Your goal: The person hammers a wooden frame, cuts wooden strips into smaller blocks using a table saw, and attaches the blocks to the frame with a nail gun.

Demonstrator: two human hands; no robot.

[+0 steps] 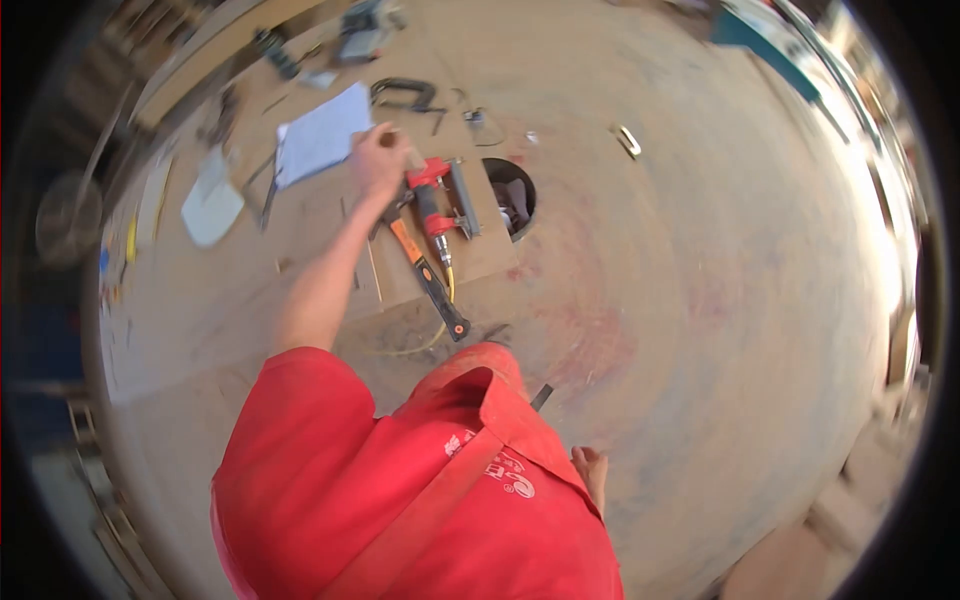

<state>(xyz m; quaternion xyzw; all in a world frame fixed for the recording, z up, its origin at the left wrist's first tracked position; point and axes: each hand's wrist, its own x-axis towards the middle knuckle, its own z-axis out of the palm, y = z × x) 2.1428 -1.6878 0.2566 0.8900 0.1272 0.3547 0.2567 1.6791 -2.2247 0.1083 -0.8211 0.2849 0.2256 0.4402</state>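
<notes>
My left hand [380,166] is closed, blurred by motion, beside the head end of a red and black air nail gun [430,195]. A pale bit shows at its fingers; what it is, I cannot make out. Just below lies a hammer [420,264] with an orange and black handle, its head partly covered by the nail gun and wrist. White paper sheets [322,136] lie left of the hand. Low by my red apron is my right hand [592,470], mostly hidden behind the cloth, its finger pose unclear.
A yellow hose [450,285] runs from the nail gun toward me. Right of the gun is a dark round opening [512,200] with things inside. A C-clamp [404,94] lies beyond the hand, and a small metal piece [628,141] lies farther right.
</notes>
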